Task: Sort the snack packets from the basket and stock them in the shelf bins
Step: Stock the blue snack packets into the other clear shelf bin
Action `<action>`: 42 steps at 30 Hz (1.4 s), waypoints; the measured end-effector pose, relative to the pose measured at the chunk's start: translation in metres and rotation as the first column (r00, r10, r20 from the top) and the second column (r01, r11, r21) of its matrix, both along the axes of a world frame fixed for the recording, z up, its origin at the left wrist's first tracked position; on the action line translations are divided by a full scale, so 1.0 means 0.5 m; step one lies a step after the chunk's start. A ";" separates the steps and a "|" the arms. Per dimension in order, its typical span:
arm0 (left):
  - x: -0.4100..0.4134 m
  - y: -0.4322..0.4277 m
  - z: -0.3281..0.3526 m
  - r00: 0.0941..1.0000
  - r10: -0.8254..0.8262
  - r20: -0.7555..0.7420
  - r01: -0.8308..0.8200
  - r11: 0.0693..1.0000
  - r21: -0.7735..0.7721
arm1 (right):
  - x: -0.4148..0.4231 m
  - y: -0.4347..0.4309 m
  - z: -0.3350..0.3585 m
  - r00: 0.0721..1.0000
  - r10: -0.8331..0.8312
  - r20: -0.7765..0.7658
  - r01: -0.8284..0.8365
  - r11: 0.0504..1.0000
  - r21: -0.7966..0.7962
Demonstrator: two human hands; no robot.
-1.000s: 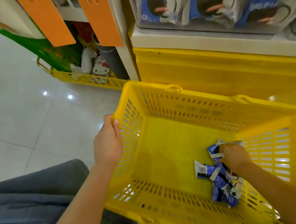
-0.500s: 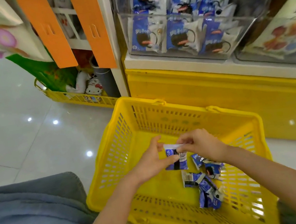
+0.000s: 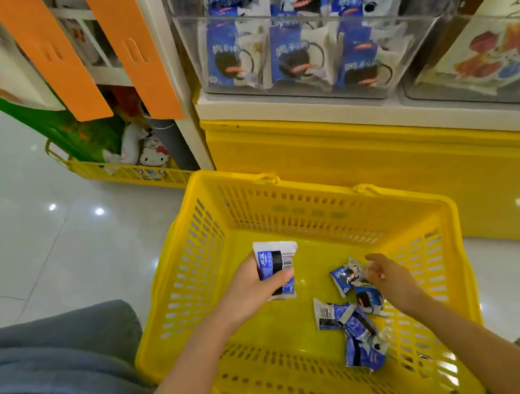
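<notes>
**Two hands at a yellow basket, one packet in hand**

1. Glossy white tiled floor (image 3: 38,236), left of the shelving.
2. Yellow-fronted shelf base (image 3: 383,171), directly behind the basket.
3. Yellow slotted plastic basket (image 3: 314,185), standing before the shelf base and in front of the person's grey trouser leg (image 3: 43,381).
4. Clear plastic shelf bin (image 3: 417,38), on the white ledge above the base, holding upright blue-and-white stocked packets (image 3: 295,56).
5. Neighbouring clear bin (image 3: 472,91), to the right, with fruit-printed packs.
6. Two orange hanging panels (image 3: 131,47), left of the bins.
7. Left hand (image 3: 249,294), raised over the basket's left half, thumb and fingers clasped round one small blue-and-white snack packet (image 3: 275,262), held upright with its barcode showing.
8. Right hand (image 3: 390,278), low inside the basket's right half, fingers slack and uncurled, grasping nothing; the tips lie just at the uppermost loose packet (image 3: 345,277), contact not certain.
9. Loose blue-and-white packets (image 3: 355,327), a small heap on the basket floor towards its right near corner, beside and below the right hand.
</notes>
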State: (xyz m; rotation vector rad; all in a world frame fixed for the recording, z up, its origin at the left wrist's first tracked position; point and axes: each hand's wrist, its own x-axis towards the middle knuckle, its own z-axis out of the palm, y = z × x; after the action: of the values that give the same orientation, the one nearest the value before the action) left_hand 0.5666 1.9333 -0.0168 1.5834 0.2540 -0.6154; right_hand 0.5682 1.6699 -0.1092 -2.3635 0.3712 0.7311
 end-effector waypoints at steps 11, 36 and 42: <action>0.024 -0.013 -0.026 0.997 -0.042 -0.064 0.047 0.995 0.084 | -0.018 0.015 -0.088 0.901 0.365 -0.234 -0.433 0.788 -0.438; -0.033 -0.042 0.083 0.954 0.275 -0.122 -0.291 0.947 -0.138 | 0.026 0.148 0.286 0.961 -0.257 0.097 0.165 0.821 0.546; -0.010 -0.037 0.197 0.935 0.334 0.118 -0.293 0.916 -0.275 | 0.020 0.154 0.394 0.988 -0.116 0.099 0.017 0.732 0.681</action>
State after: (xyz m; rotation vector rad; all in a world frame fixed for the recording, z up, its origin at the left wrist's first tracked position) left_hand 0.5614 1.9150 0.0814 1.3005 0.2887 -0.2526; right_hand 0.5782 1.7469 0.0880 -1.6696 0.0928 0.5408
